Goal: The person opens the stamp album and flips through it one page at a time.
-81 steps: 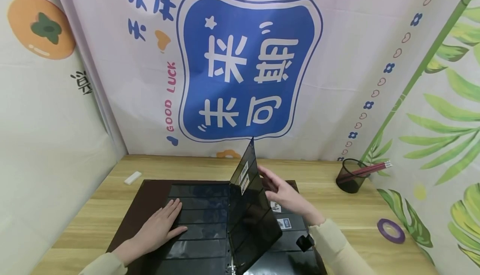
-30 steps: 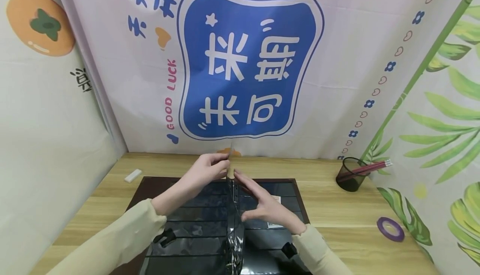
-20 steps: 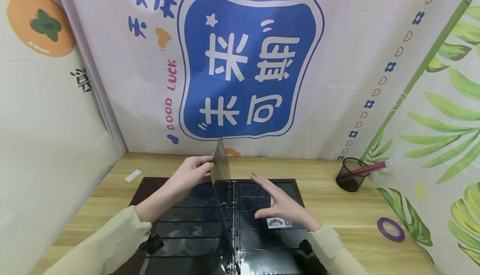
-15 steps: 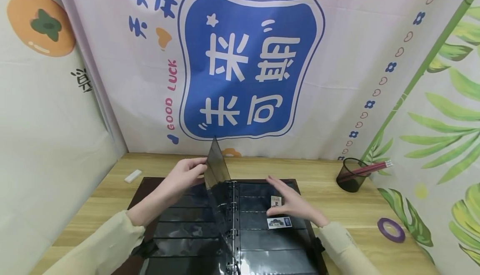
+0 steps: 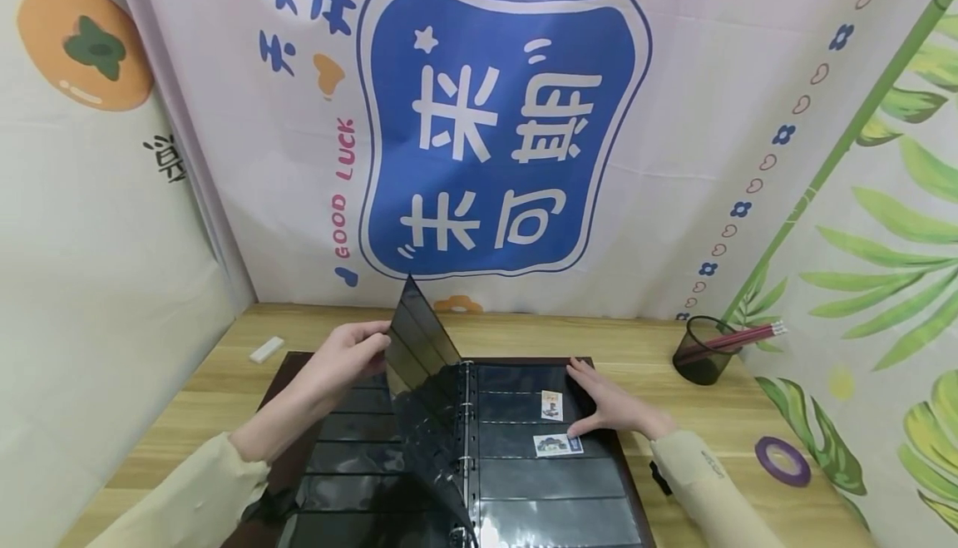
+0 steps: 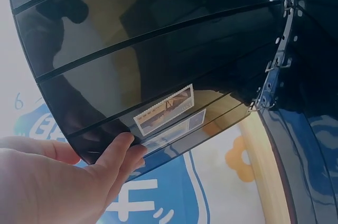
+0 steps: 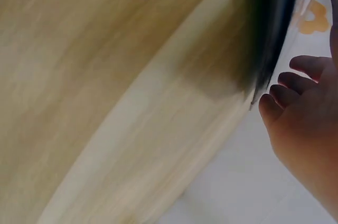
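Note:
A stamp album with black pocket pages and a dark brown cover (image 5: 290, 375) lies spread on the desk. My left hand (image 5: 329, 372) pinches the outer edge of one raised album page (image 5: 419, 340), which leans to the left of the metal rings (image 5: 467, 431). In the left wrist view, two stamps (image 6: 168, 109) show in that page's pockets, close to the fingers. On the right page (image 5: 550, 481) sit a small upright stamp (image 5: 552, 406) and a wider blue-and-white stamp (image 5: 552, 446). My right hand (image 5: 615, 407), fingers spread, rests at that page's outer edge, thumb beside the wider stamp.
At the back right stands a black mesh pen cup (image 5: 699, 357) with several dark red pencils (image 5: 748, 335). A purple tape roll (image 5: 782, 461) lies at the right. A white eraser-like block (image 5: 266, 349) is at the back left. A printed cloth (image 5: 674, 157) hangs behind the desk.
One page was raised near the right hand earlier; now the left hand holds a raised page, swung leftward past the rings. The right hand moved right, uncovering the two stamps.

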`<state>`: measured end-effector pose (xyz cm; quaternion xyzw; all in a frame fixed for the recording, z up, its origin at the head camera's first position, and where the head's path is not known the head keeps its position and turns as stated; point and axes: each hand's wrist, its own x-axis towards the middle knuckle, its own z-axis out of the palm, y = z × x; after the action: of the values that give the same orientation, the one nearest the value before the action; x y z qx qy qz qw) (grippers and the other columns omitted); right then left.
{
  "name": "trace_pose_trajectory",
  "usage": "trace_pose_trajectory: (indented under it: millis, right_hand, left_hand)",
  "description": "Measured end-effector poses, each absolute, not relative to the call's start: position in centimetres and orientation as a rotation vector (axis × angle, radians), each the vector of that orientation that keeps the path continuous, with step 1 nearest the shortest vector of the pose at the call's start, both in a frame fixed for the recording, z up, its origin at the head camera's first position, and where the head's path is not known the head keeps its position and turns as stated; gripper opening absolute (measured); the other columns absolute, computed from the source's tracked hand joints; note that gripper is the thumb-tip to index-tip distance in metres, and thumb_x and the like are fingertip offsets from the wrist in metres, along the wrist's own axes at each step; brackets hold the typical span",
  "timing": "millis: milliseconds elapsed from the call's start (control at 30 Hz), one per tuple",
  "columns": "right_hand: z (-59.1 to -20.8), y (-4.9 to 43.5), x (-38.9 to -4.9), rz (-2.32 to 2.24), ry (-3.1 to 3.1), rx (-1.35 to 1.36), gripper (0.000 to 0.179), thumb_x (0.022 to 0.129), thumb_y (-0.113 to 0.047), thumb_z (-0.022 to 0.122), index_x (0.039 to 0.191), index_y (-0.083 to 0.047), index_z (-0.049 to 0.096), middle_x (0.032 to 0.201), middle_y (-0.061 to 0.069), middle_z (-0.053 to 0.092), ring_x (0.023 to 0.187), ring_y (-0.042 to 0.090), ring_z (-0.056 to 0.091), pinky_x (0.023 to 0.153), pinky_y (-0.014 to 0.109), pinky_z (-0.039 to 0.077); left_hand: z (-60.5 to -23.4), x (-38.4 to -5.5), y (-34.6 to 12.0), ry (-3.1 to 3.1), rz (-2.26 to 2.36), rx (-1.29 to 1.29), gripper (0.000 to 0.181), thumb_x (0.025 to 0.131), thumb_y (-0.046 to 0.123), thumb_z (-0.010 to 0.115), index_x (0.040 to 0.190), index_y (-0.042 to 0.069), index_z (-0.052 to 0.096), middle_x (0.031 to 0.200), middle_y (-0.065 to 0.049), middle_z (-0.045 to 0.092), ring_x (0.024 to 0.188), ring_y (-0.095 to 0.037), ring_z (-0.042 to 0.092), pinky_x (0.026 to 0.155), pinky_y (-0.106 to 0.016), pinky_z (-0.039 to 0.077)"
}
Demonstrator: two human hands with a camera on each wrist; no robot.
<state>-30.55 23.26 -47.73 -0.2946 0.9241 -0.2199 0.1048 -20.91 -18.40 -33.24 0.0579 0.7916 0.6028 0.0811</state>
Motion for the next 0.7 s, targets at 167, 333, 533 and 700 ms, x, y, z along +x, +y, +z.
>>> trace_pose_trajectory:
  millis: [167,333,533,700]
  right_hand:
    - [-48.3,23.6,-31.0,-0.608,2.710,-0.859,0.114,0.076,-0.049,0.082,0.154,0.009,0.024,0.164,0.027,0.015,0.150,0.048,0.017,0.116,0.064,0.027]
    - [-48.7,23.8,-31.2,-0.619,2.691,-0.843,0.113,0.076,-0.050,0.081,0.155,0.007,0.022,0.165,0.025,0.013,0.152,0.046,0.016,0.117,0.064,0.026]
    - [-48.6,24.0,-31.2,-0.609,2.675,-0.858,0.112,0.078,-0.050,0.080,0.155,0.006,0.022,0.165,0.025,0.014,0.151,0.047,0.017,0.116,0.064,0.027]
    - [-48.7,24.3,-31.4,-0.605,2.670,-0.885,0.112,0.077,-0.051,0.081,0.155,0.006,0.024,0.164,0.025,0.015,0.150,0.048,0.019,0.115,0.065,0.029]
  left_hand:
    - [-33.7,-20.8,-19.2,2.347,1.814,0.181,0.048,0.103,0.012,0.040,0.147,-0.008,0.041,0.148,-0.026,0.047,0.105,-0.006,0.055,0.092,-0.023,0.052]
    - [-34.2,-20.6,-20.1,2.333,1.824,0.141,0.049,0.104,0.011,0.039,0.149,-0.009,0.037,0.154,-0.027,0.039,0.116,-0.006,0.053,0.089,-0.016,0.051]
    - [-35.1,-20.3,-20.9,2.294,1.896,0.125,0.047,0.103,0.007,0.037,0.146,-0.012,0.039,0.150,-0.029,0.043,0.105,0.003,0.059,0.087,-0.015,0.053]
    - [-35.9,-20.1,-21.6,2.317,1.908,0.117,0.045,0.103,0.007,0.039,0.143,-0.014,0.042,0.146,-0.030,0.046,0.094,0.007,0.058,0.080,-0.014,0.054]
